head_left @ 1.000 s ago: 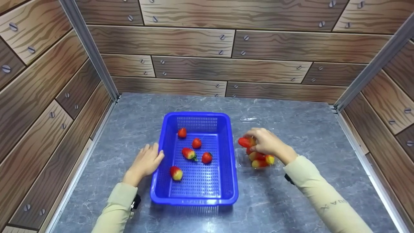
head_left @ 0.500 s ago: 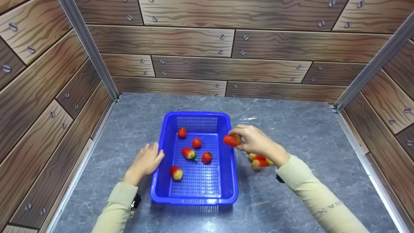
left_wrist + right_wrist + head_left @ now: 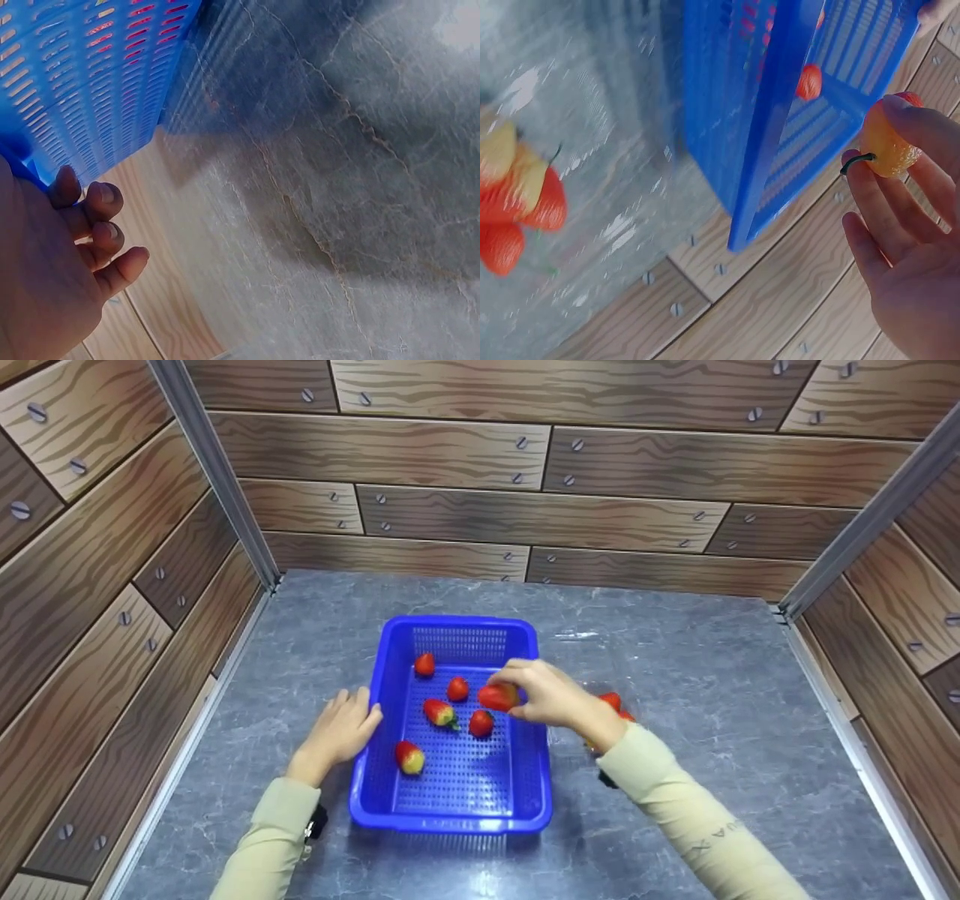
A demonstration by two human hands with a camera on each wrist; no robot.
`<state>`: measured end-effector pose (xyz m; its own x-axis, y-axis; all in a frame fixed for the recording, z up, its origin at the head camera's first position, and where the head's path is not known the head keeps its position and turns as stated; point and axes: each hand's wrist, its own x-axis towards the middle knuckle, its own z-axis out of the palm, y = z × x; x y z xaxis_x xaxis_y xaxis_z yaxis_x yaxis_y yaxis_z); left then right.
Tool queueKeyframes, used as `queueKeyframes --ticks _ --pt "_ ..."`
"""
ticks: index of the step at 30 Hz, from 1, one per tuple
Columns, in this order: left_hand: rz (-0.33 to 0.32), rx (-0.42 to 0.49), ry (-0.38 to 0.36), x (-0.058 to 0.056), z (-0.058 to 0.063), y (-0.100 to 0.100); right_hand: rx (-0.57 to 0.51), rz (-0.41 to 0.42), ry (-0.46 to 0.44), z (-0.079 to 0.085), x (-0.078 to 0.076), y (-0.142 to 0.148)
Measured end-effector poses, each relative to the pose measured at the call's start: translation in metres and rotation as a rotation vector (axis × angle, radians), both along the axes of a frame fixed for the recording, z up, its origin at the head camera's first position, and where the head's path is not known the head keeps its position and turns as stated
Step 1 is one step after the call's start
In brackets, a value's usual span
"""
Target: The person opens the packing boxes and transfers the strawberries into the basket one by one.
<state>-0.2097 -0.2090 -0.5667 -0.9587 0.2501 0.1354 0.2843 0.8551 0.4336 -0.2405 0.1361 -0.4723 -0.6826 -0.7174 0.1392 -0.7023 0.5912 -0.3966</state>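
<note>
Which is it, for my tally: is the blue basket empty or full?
Partly filled: the blue basket has five strawberries on its mostly bare floor; the right hand holds another strawberry over it.

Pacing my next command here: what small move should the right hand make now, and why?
Probably lower the held strawberry gently and release: the right hand pinches it over the blue basket, where other strawberries lie, and the left hand touches the rim.

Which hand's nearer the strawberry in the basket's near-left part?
Left. Left hand is at the basket's left rim, close to that strawberry; right hand is farther, over the right rim, holding another strawberry.
</note>
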Motion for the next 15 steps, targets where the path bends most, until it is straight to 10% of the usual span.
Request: queueKeyframes --ticks 15 --pt "0.003 0.024 -0.029 0.000 0.002 0.000 0.120 0.166 0.002 -0.043 0.026 -0.039"
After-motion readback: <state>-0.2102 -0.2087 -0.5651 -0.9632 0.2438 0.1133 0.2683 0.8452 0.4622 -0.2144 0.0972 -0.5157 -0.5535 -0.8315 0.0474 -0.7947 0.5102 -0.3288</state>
